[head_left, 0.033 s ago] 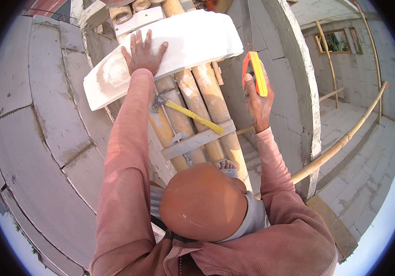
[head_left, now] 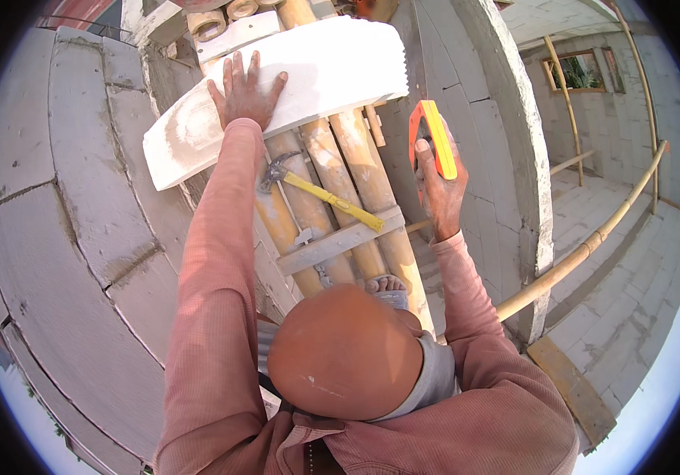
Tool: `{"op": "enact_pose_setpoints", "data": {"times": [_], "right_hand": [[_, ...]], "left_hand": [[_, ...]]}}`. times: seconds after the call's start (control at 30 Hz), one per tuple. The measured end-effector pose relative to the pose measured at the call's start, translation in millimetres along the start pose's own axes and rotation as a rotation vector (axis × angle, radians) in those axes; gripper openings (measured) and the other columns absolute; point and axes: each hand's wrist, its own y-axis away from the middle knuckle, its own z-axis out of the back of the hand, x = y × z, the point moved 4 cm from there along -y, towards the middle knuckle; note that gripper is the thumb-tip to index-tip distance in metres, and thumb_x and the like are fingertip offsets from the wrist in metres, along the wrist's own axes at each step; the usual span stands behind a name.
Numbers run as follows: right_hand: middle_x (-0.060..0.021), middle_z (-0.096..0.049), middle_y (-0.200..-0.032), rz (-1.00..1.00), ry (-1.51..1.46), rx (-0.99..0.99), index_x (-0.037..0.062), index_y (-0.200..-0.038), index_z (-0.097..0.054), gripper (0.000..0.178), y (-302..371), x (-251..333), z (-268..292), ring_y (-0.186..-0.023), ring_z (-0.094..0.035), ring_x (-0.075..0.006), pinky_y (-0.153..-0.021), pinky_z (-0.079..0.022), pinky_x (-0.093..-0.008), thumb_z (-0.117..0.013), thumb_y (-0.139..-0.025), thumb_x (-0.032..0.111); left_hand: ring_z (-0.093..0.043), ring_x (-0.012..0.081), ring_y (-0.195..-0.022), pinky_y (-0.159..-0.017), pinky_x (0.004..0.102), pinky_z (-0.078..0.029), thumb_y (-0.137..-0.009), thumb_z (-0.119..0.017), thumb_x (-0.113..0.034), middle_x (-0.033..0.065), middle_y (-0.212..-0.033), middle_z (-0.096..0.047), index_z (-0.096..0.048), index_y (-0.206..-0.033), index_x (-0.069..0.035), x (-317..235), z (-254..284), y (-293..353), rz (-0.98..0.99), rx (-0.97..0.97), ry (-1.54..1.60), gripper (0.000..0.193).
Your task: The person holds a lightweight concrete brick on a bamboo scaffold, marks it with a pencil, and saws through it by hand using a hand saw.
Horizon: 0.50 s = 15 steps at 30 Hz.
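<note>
A white block point(head_left: 332, 67) lies across several bamboo poles, its right end cut to a jagged edge. My left hand point(head_left: 245, 95) rests flat on its top, fingers spread. Just right of that end, my right hand point(head_left: 443, 182) is wrapped round the orange and yellow handle of a handsaw point(head_left: 440, 138). The thin saw blade points away from me, beside the cut edge; whether it touches the block I cannot tell. A claw hammer point(head_left: 332, 202) with a yellow handle lies on the bamboo poles point(head_left: 367, 170) nearer to me.
A wooden crosspiece point(head_left: 340, 241) spans the poles near my sandalled foot point(head_left: 387, 289). Block walls stand at left point(head_left: 102, 158) and right point(head_left: 526, 158). Beyond the right wall, a bamboo rail point(head_left: 585, 253) slants over a lower floor. More bamboo ends point(head_left: 209, 28) lie at the far side.
My right hand and the saw have come slightly nearer to me. The block's right end looks shorter, and its jagged edge now shows. My left hand stays in place.
</note>
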Motion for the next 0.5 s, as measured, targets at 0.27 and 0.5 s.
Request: {"op": "enact_pose_setpoints", "data": {"times": [0.27,0.5], "right_hand": [[-0.0124,-0.067,-0.134,0.032,-0.14,0.129,-0.0003,-0.145,-0.056,0.051,39,-1,-25,-0.12,-0.061,-0.0159,-0.105,-0.046,-0.0313,-0.067,-0.102,0.025],[-0.0204,-0.068,-0.133,0.057,-0.029,0.122,0.0013,-0.145,-0.055,0.05,38,-11,-31,-0.12,-0.069,-0.0259,-0.102,-0.051,-0.0349,-0.067,-0.099,0.018]], "left_hand": [[-0.014,0.0187,-0.159,-0.128,0.0565,-0.003,-0.095,-0.04,-0.078,0.0016,-0.172,-0.021,-0.031,-0.163,-0.031,-3,0,-2,0.001,0.001,0.005,0.083],[-0.014,0.0191,-0.159,-0.127,0.0568,-0.004,-0.095,-0.04,-0.078,0.0023,-0.172,-0.022,-0.032,-0.163,-0.03,-2,-1,-1,0.001,0.014,0.014,0.083]]}}
